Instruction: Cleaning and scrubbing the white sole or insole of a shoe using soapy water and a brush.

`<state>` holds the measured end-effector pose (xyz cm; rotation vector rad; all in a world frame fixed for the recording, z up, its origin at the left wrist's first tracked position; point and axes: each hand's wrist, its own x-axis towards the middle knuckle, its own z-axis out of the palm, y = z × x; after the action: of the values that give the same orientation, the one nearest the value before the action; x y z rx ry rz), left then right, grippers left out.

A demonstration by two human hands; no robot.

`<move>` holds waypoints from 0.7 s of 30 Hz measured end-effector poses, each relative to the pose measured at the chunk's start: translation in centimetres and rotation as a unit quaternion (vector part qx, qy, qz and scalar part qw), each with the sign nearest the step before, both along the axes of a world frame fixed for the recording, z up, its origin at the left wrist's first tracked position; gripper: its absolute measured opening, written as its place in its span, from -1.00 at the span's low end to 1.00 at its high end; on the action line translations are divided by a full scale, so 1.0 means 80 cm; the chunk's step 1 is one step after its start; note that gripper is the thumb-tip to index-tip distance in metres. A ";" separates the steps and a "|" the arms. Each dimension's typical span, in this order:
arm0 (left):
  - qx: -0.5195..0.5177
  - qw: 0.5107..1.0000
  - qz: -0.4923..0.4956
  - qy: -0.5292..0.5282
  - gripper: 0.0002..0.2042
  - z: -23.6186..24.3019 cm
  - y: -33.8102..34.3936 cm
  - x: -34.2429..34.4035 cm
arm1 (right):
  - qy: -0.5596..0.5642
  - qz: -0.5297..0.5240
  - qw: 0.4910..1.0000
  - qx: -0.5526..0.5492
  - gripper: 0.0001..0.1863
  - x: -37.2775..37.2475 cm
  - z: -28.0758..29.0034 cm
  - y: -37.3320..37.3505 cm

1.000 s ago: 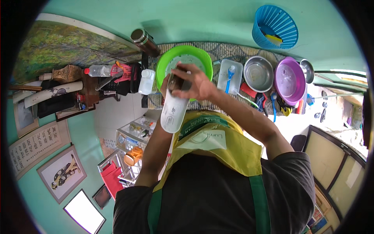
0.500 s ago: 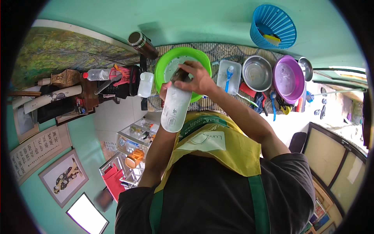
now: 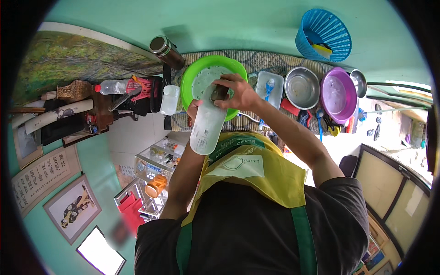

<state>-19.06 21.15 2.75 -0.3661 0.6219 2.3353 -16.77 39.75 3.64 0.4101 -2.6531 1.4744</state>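
Observation:
My left hand (image 3: 194,108) is closed around a frosted, translucent plastic bottle (image 3: 206,131), mostly hidden behind it. The bottle tilts, its base toward me and its top over the basin. At the top end, the fingers of my right hand (image 3: 244,95) are curled on a small dark brown piece (image 3: 220,93); whether it is a scrubbing pad or a lid is unclear. Beneath both hands stands a bright green basin (image 3: 186,82) with sudsy water in it.
A white plastic jug (image 3: 170,100) and a brown thermos (image 3: 165,51) stand left of the basin. To the right are a clear tray (image 3: 275,97) with a blue brush, a steel bowl (image 3: 302,88) and a purple basin (image 3: 351,94). A blue basket (image 3: 323,34) is at the far wall.
My right hand has shifted slightly downward and to the right at the bottle's top, with the dark piece in its fingers. The bottle stays in nearly the same place.

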 end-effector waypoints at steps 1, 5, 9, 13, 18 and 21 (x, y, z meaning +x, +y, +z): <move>-0.011 0.999 -0.013 -0.031 -0.13 -0.004 0.000 -0.001 | -0.019 -0.020 0.999 0.025 -0.19 -0.002 -0.001 0.004; 0.034 0.999 -0.012 0.000 -0.16 0.005 0.004 -0.009 | 0.054 0.083 0.995 0.006 -0.18 0.001 0.006 0.014; 0.048 0.999 -0.021 0.010 -0.13 0.007 -0.005 -0.007 | 0.072 0.080 0.994 0.037 -0.19 0.013 -0.005 -0.001; 0.037 0.999 -0.031 -0.023 -0.09 0.008 -0.017 -0.015 | 0.029 0.033 0.999 0.013 -0.19 -0.006 0.000 0.008; 0.060 0.997 -0.044 0.001 -0.11 0.010 -0.019 -0.025 | 0.103 0.131 0.986 -0.008 -0.25 0.000 0.007 -0.002; 0.046 0.998 -0.028 -0.012 -0.11 0.012 -0.015 -0.032 | -0.017 -0.039 0.999 0.027 -0.21 -0.012 -0.007 0.004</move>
<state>-21.59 19.95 3.73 -0.3303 0.5044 2.2941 -17.76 40.10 3.10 0.2841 -2.7075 1.4028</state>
